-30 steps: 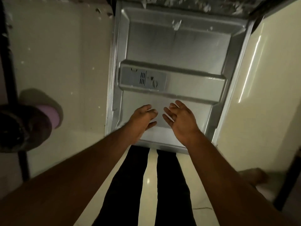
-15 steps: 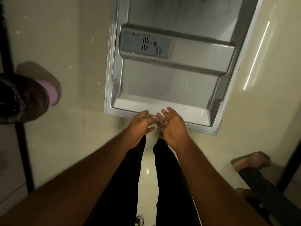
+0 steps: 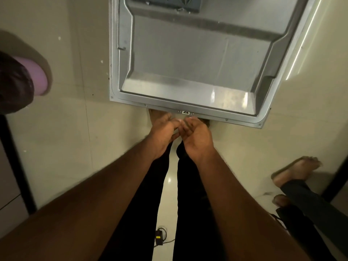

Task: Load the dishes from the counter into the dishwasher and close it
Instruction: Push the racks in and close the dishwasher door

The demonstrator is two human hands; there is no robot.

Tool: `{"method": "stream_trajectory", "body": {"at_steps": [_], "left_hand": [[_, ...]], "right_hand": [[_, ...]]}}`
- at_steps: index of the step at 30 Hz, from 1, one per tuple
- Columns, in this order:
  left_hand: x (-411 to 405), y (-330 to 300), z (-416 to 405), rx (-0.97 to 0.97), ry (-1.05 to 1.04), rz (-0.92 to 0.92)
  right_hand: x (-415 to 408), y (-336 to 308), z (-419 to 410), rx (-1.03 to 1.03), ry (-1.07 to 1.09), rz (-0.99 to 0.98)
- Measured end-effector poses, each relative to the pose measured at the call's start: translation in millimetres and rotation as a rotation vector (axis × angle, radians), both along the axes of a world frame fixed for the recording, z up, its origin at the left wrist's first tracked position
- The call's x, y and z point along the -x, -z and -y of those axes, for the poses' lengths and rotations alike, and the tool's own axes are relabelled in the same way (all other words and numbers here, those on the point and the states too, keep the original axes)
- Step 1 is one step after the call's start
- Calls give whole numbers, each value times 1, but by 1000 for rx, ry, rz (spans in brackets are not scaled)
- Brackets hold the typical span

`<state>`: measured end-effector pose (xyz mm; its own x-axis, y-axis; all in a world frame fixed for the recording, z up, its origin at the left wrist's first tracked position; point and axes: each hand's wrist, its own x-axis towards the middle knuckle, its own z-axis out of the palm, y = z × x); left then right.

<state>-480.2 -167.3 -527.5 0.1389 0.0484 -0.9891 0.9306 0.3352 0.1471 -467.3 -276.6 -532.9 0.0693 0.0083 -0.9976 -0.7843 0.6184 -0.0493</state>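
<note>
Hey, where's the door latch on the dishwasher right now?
In the head view, the latch sits mid-way along the near edge of the open dishwasher door, just above both hands' fingertips.

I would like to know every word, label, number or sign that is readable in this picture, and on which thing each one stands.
No text can be read here.
Detergent dispenser on the dishwasher door: raised marks and a dial, no legible writing.
Latch plate on the door's edge: a small dark mark, too small to read.
Black adapter on the floor: a yellow label, too small to read.
</note>
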Motion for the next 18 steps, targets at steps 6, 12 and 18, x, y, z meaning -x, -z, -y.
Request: {"method": "stream_trajectory", "body": {"at_steps": [6, 12, 18], "left_hand": [[8, 16, -7, -19, -2, 7], [10, 27, -12, -32, 48, 33], [14, 24, -18, -7, 281, 151]], "right_hand": [[12, 24, -14, -24, 102, -50], [10, 47, -20, -3, 245, -56], [1, 67, -22, -2, 446, -22]]}}
